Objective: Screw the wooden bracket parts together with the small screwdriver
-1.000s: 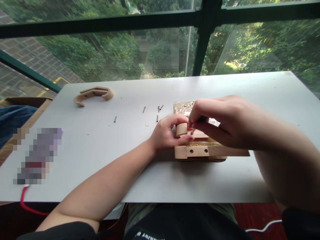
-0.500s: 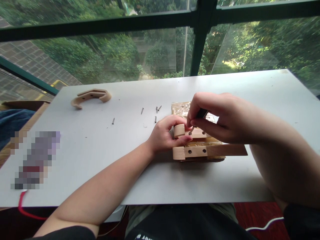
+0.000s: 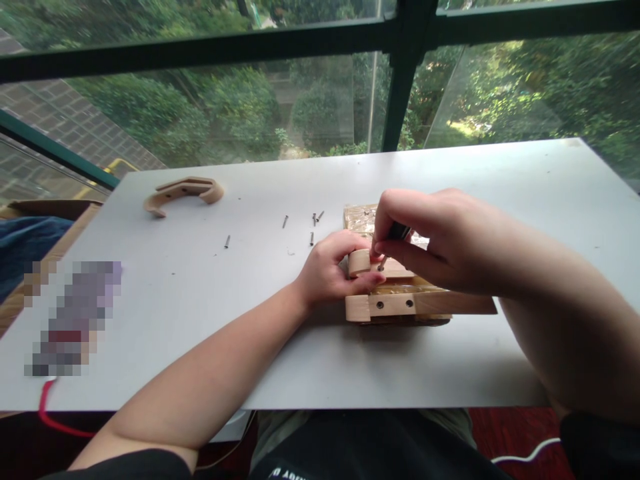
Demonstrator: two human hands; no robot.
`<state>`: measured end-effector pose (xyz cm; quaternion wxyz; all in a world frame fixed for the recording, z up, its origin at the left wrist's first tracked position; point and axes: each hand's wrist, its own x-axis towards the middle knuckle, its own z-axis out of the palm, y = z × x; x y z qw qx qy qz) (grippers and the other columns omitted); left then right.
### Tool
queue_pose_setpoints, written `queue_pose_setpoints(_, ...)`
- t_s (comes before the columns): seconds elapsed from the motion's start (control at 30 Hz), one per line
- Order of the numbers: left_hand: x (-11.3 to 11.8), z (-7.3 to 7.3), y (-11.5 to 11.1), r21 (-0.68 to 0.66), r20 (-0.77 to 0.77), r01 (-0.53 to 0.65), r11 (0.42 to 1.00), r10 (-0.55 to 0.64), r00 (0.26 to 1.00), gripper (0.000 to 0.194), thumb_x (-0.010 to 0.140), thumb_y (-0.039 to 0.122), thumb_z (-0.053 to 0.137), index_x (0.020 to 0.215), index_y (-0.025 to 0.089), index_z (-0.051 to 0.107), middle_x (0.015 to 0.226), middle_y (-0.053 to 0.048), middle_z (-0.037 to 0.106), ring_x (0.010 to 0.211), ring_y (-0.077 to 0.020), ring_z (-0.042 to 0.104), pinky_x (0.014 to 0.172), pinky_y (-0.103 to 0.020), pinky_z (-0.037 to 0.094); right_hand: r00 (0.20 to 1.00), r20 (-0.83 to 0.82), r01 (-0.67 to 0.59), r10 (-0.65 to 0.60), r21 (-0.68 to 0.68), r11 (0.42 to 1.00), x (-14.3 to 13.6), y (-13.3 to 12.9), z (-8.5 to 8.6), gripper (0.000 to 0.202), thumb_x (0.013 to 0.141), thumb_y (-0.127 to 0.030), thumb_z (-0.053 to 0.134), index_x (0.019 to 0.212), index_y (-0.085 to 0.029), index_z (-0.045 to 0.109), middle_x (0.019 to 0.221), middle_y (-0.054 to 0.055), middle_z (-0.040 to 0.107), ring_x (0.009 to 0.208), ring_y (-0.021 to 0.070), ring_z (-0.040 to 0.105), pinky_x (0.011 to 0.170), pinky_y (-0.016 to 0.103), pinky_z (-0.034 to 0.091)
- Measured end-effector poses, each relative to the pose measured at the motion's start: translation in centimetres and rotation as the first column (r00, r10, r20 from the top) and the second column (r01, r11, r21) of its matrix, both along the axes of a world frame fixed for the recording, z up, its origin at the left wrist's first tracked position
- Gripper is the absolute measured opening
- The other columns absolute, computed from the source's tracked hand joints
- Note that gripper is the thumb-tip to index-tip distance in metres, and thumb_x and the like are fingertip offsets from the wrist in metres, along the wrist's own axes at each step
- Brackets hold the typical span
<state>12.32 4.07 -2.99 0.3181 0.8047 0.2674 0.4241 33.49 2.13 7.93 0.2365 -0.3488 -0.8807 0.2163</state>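
My right hand [image 3: 425,233] is closed round the dark handle of a screwdriver [image 3: 399,231]. Its tip sits on a screw [image 3: 381,268] in a curved wooden hook [image 3: 359,263]. My left hand [image 3: 340,267] grips that hook near its rounded end, thumb on the near side and fingers on the far side. A second wooden hook [image 3: 357,308] lies parallel and nearer to me, with two screws set in its holes. Both hooks rest on a block wrapped in shiny tape [image 3: 357,216], which my right hand partly covers.
Several loose screws [image 3: 312,238] lie on the white table [image 3: 240,320] left of the block. Another curved wooden hook [image 3: 185,190] stands at the back left. A blurred-out object [image 3: 75,320] with a red strap [image 3: 45,407] is at the left edge. Windows rise behind the table.
My right hand has turned slightly with the screwdriver and now covers the other screw hole of the held hook. My left hand keeps its place.
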Motion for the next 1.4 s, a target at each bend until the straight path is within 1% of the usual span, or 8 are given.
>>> queue_pose_setpoints(0.5,-0.3,0.2,0.6,0.074,-0.032,0.059,0.996,-0.057,0.998,0.025,0.075,0.04,0.084,0.086,0.021,0.074,0.093,-0.009,0.073,0.091,-0.022,0.068,0.083,-0.035,0.057,0.992,0.122,-0.012,0.021,-0.076,0.997,1.6,-0.8,1.6,0.019,0.091,-0.018,0.052,0.108,-0.021,0.06,0.086,0.002,0.068,0.068,0.0127,0.057,0.059,0.025,0.037)
queue_pose_setpoints(0.7,-0.3,0.0,0.6,0.083,-0.038,0.045,0.996,-0.042,0.998,0.023,0.076,0.039,0.083,0.088,0.021,0.074,0.095,-0.007,0.073,0.089,-0.0204,0.069,0.085,-0.035,0.057,0.986,0.149,0.064,-0.069,0.036,0.997,0.9,-0.2,1.5,0.012,0.088,-0.031,0.064,0.091,-0.02,0.063,0.069,-0.001,0.062,0.057,0.0113,0.05,0.056,0.026,0.033)
queue_pose_setpoints(0.9,-0.3,0.0,0.7,0.1,-0.017,0.054,0.994,-0.053,0.998,0.022,0.077,0.037,0.082,0.089,0.021,0.073,0.094,-0.007,0.072,0.091,-0.0207,0.068,0.085,-0.035,0.055,0.987,0.088,0.125,-0.133,0.09,0.988,-0.3,-0.2,0.5,0.029,0.088,-0.033,0.063,0.067,-0.021,0.046,0.052,-0.006,0.04,0.049,0.0082,0.03,0.048,0.027,0.026)
queue_pose_setpoints(1.0,-0.2,0.1,0.6,0.106,0.006,0.056,0.993,-0.057,0.998,0.021,0.077,0.037,0.083,0.088,0.022,0.073,0.093,-0.007,0.073,0.092,-0.021,0.068,0.086,-0.036,0.055,0.989,-0.001,0.149,-0.15,0.122,0.981,-0.7,-0.2,-0.1,0.014,0.086,-0.024,0.063,0.074,-0.02,0.055,0.059,-0.004,0.051,0.052,0.0079,0.038,0.051,0.025,0.031)
queue_pose_setpoints(1.03,-0.2,0.1,0.6,0.103,0.003,0.058,0.993,-0.058,0.998,0.021,0.077,0.037,0.083,0.087,0.022,0.073,0.093,-0.007,0.073,0.093,-0.0214,0.068,0.086,-0.036,0.055,0.99,-0.04,0.136,-0.132,0.14,0.981,-0.7,-0.1,-0.2,0.004,0.085,-0.021,0.063,0.082,-0.02,0.06,0.066,-0.003,0.058,0.056,0.0081,0.044,0.054,0.025,0.035)
queue_pose_setpoints(1.17,-0.4,0.1,0.6,0.082,-0.041,0.061,0.995,-0.058,0.997,0.024,0.077,0.039,0.082,0.09,0.021,0.074,0.095,-0.008,0.074,0.098,-0.0234,0.068,0.089,-0.038,0.055,0.991,-0.135,0.001,0.023,0.18,0.984,-0.4,0.2,-0.4,0.017,0.085,-0.014,0.06,0.101,-0.02,0.063,0.082,-0.001,0.067,0.066,0.0088,0.054,0.062,0.023,0.042)
queue_pose_setpoints(1.3,-0.4,-0.1,0.5,0.063,-0.039,0.048,0.997,-0.046,0.998,0.026,0.077,0.041,0.082,0.093,0.021,0.074,0.098,-0.008,0.073,0.094,-0.0223,0.069,0.086,-0.037,0.056,0.977,-0.078,-0.199,0.201,0.034,0.979,0.5,0.0,0.5,0.017,0.085,-0.011,0.058,0.1,-0.02,0.06,0.082,0.0,0.064,0.067,0.0104,0.052,0.06,0.024,0.041)
queue_pose_setpoints(1.4,-0.3,-0.1,0.5,0.072,-0.019,0.049,0.996,-0.048,0.999,0.024,0.076,0.04,0.083,0.09,0.022,0.074,0.098,-0.008,0.073,0.094,-0.022,0.068,0.085,-0.037,0.056,0.983,-0.025,-0.181,0.18,-0.062,0.982,1.3,-0.4,1.2,0.03,0.085,-0.009,0.053,0.112,-0.02,0.06,0.096,0.004,0.068,0.076,0.014,0.059,0.065,0.026,0.044)
